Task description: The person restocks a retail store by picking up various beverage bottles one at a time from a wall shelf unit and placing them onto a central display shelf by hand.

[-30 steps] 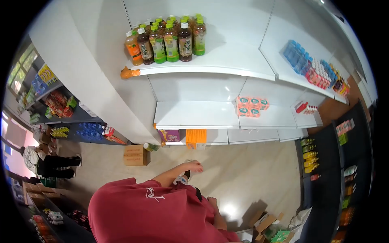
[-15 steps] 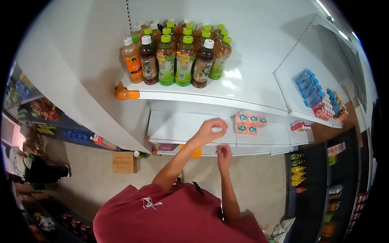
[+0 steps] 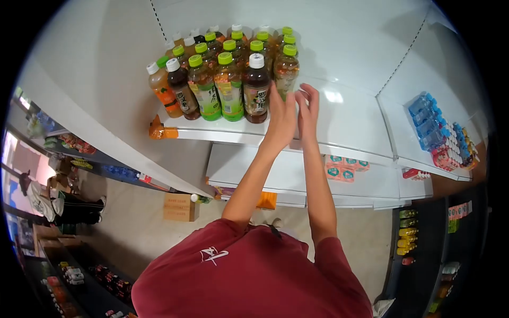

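Observation:
Both hands reach up over the front edge of the white upper shelf (image 3: pixel 344 127). My left hand (image 3: pixel 282 116) is open, fingers stretched upward, close beside a dark brown bottle with a white cap (image 3: pixel 256 90). Its fingertips overlap the lower part of a green-capped bottle (image 3: pixel 287 69) standing just behind; whether they touch it I cannot tell. My right hand (image 3: pixel 308 108) is also open, fingers apart, just right of the left hand. Green-labelled bottles (image 3: pixel 231 95), another dark bottle (image 3: pixel 183 90) and an orange-labelled bottle (image 3: pixel 163 90) stand upright in the front row, with several more behind.
Orange wrapping (image 3: pixel 161 130) covers the shelf's left corner. Pink-and-white packs (image 3: pixel 340 168) sit on the shelf below. Blue-capped water bottles (image 3: pixel 427 122) stand on the right-hand shelf. A cardboard box (image 3: pixel 179 207) is on the floor, and a person (image 3: pixel 69 206) is at far left.
Both hands have risen from below the upper shelf to the right end of the front bottle row. The left hand's fingers, curled before, are now stretched. The camera view has shifted.

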### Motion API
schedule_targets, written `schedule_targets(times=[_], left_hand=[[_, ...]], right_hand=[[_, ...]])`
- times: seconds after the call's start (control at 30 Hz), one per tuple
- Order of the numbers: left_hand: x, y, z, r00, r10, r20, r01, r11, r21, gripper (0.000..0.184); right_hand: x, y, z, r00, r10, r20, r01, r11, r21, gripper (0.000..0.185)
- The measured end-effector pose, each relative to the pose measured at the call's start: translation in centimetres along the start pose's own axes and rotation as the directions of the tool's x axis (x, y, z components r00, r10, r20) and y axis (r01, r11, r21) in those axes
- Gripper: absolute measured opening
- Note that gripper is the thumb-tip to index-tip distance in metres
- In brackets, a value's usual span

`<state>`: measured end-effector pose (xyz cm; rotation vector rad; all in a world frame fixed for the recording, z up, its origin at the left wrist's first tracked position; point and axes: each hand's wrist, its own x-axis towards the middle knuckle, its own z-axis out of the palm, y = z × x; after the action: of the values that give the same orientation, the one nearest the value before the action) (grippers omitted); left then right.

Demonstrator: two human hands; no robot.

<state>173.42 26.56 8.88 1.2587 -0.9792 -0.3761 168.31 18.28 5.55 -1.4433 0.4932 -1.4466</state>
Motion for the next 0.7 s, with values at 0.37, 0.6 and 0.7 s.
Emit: schedule_targets(times=[0.37,0.6,0.7], left_hand=[[3.8,-4.6,1.8,0.983,-0.029,-0.183,0.037,0.999,0.039,0.074],[0.9,-4.9,4.8,0.963,-0.027,-0.268,-0.044,0.966,-0.253,0.052],[-2.3,-2.5,5.8,0.976,0.040,-0.215,-0.073,0.986,-0.148,0.046]], right_hand=[[3.1,1.3,2.1,0.963,0.260,0.063,-0.267,0.953,0.141,0.052],[1.4,1.8,-0.8,0.979,0.158,0.127,-0.175,0.976,0.130,0.049],[-1.0,-2.6,-3.5,0.993,0.094,0.074,-0.097,0.995,0.027,0.047]])
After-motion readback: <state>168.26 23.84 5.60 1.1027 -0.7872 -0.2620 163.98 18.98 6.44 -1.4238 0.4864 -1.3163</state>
